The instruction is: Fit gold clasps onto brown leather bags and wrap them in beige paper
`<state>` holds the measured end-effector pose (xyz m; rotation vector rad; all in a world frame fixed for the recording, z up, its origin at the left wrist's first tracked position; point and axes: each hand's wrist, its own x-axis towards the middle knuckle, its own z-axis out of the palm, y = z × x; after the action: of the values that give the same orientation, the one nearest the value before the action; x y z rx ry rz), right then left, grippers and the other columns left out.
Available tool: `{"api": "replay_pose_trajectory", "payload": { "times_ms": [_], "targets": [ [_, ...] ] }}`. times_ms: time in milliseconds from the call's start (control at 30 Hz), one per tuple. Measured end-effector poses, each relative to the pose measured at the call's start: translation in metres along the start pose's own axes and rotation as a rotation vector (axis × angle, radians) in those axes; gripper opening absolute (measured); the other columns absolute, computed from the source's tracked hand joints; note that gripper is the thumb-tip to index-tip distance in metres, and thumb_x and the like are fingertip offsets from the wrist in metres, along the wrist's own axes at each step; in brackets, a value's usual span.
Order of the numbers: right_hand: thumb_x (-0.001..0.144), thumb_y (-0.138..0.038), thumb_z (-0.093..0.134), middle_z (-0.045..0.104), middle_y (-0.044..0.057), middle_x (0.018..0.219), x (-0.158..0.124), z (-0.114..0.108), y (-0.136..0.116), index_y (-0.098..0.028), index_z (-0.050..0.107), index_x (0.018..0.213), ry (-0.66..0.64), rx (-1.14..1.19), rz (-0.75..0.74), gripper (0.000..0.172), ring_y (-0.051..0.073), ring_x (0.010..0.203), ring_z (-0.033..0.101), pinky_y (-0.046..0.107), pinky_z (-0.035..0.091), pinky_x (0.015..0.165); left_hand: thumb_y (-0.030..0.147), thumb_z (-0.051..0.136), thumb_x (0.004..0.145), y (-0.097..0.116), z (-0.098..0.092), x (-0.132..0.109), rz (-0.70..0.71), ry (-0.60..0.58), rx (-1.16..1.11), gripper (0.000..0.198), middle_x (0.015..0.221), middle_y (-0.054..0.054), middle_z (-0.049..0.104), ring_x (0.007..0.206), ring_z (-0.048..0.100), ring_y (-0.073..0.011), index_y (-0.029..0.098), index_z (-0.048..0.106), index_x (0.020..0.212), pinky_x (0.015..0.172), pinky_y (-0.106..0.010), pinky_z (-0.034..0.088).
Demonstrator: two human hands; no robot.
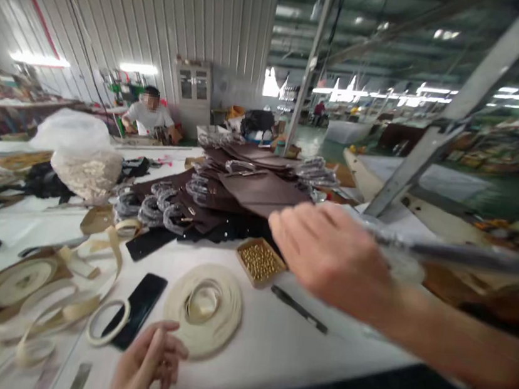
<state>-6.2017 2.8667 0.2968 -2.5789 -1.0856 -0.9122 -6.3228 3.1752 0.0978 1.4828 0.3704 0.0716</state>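
Brown panel (264,192) is lying back from the surface's (269,344) near edge; right hand (332,251) is overlapping its corner, fingers bunched, pinch unclear; left hand (149,358) is hanging, fingers parted; what's done or left isn't showing.

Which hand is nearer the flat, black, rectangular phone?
Left: the left hand is close by the near end of the phone; the right hand is farther away, off to its right.

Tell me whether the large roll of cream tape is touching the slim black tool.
Apart. In the head view, white tabletop shows between the right edge of the large roll of cream tape and the slim black tool.
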Motion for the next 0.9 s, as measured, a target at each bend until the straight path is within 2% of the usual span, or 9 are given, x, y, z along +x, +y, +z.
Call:
{"api": "replay_pose_trajectory", "payload": {
  "times_ms": [33,100,200,333,467,600,733,800,900],
  "targets": [
    [0.120,-0.032,0.053,0.081,0.010,0.121,-0.041,0.008,-0.042,-0.027,0.075,0.142,-0.035,0.088,0.000,0.032,0.028,0.115,0.069,0.048,0.053,0.099,0.090,0.068,0.092,-0.010,0.006,-0.006,-0.099,-0.154,-0.104,0.078,0.088,-0.014,0.081,0.058,0.069,-0.0232,0.018,0.076,0.121,0.040,-0.029,0.048],
    [0.116,-0.024,0.055,0.082,0.013,0.124,-0.118,0.032,-0.116,-0.022,0.073,0.147,-0.123,0.160,-0.093,0.037,0.031,0.113,0.071,0.048,0.054,0.091,0.091,0.065,0.094,-0.033,0.017,-0.020,-0.251,-0.376,-0.170,0.086,0.096,-0.019,0.082,0.062,0.074,-0.0247,0.011,0.074,0.125,0.040,-0.029,0.053],
    [0.116,-0.016,0.041,0.083,0.016,0.115,-0.205,0.082,-0.190,-0.013,0.076,0.137,-0.197,0.137,-0.160,0.042,0.030,0.102,0.071,0.047,0.052,0.078,0.087,0.068,0.095,-0.065,0.022,-0.042,-0.371,-0.472,-0.101,0.084,0.100,-0.022,0.082,0.066,0.079,-0.0245,0.007,0.077,0.118,0.045,-0.029,0.059],
    [0.117,-0.015,0.049,0.079,0.011,0.098,-0.256,0.133,-0.230,-0.015,0.078,0.116,-0.196,0.154,0.066,0.029,0.026,0.087,0.068,0.044,0.049,0.076,0.078,0.082,0.092,-0.101,0.009,-0.060,-0.405,-0.418,-0.001,0.075,0.112,-0.021,0.084,0.078,0.083,-0.0237,0.010,0.079,0.124,0.053,-0.025,0.063],
    [0.118,-0.021,0.058,0.078,0.007,0.102,-0.280,0.138,-0.252,-0.020,0.076,0.112,-0.210,0.340,0.284,0.019,0.023,0.092,0.069,0.040,0.051,0.081,0.070,0.086,0.092,-0.129,0.014,-0.066,-0.345,-0.427,0.024,0.066,0.122,-0.017,0.083,0.092,0.081,-0.0232,0.015,0.081,0.127,0.062,-0.024,0.063],
    [0.112,-0.021,0.070,0.080,0.005,0.109,-0.318,0.116,-0.246,-0.024,0.075,0.119,-0.149,0.501,0.444,0.009,0.023,0.099,0.073,0.043,0.054,0.095,0.065,0.087,0.092,-0.150,0.038,-0.073,-0.229,-0.416,0.072,0.054,0.088,-0.006,0.077,0.077,0.069,-0.0174,0.014,0.083,0.108,0.060,-0.022,0.054],
    [0.112,-0.025,0.069,0.080,0.009,0.116,-0.363,0.094,-0.189,-0.027,0.076,0.123,0.079,0.281,0.775,0.012,0.028,0.111,0.074,0.049,0.055,0.103,0.060,0.084,0.097,-0.155,0.050,-0.076,-0.185,-0.411,0.031,0.046,0.083,-0.002,0.073,0.068,0.058,-0.0123,0.014,0.081,0.100,0.062,-0.022,0.047],
    [0.111,-0.039,0.073,0.079,0.013,0.124,-0.379,0.094,-0.152,-0.026,0.074,0.131,0.112,0.179,0.943,0.024,0.033,0.120,0.074,0.052,0.057,0.107,0.058,0.085,0.095,-0.155,0.052,-0.075,-0.184,-0.425,0.029,0.045,0.084,-0.004,0.076,0.069,0.060,-0.0141,0.014,0.082,0.105,0.063,-0.023,0.046],
    [0.097,-0.060,0.085,0.081,0.016,0.124,-0.389,0.113,-0.111,-0.024,0.073,0.138,-0.034,0.234,1.150,0.056,0.039,0.116,0.078,0.053,0.062,0.100,0.056,0.086,0.092,-0.159,0.052,-0.068,-0.127,-0.486,0.104,0.042,0.085,-0.007,0.080,0.076,0.069,-0.0212,0.014,0.085,0.098,0.070,-0.029,0.053]
  ]
}}
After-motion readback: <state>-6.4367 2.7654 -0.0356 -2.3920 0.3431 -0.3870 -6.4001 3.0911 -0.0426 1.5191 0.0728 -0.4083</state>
